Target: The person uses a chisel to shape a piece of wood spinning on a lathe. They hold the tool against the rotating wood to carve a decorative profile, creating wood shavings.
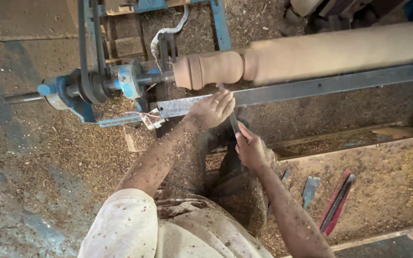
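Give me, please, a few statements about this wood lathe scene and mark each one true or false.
1. The left hand rests on the long metal tool rest. True.
2. The right hand is empty. False: it grips the handle of a turning chisel.
3. The wooden workpiece lies loose on the floor. False: it is mounted in the lathe, by the blue headstock.
4. Sawdust covers the floor. True.
5. Spare tools lie on the bench to the person's right. True.

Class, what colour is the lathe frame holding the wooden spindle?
Blue, seen in the head view: the lathe frame beside the pale wooden spindle.
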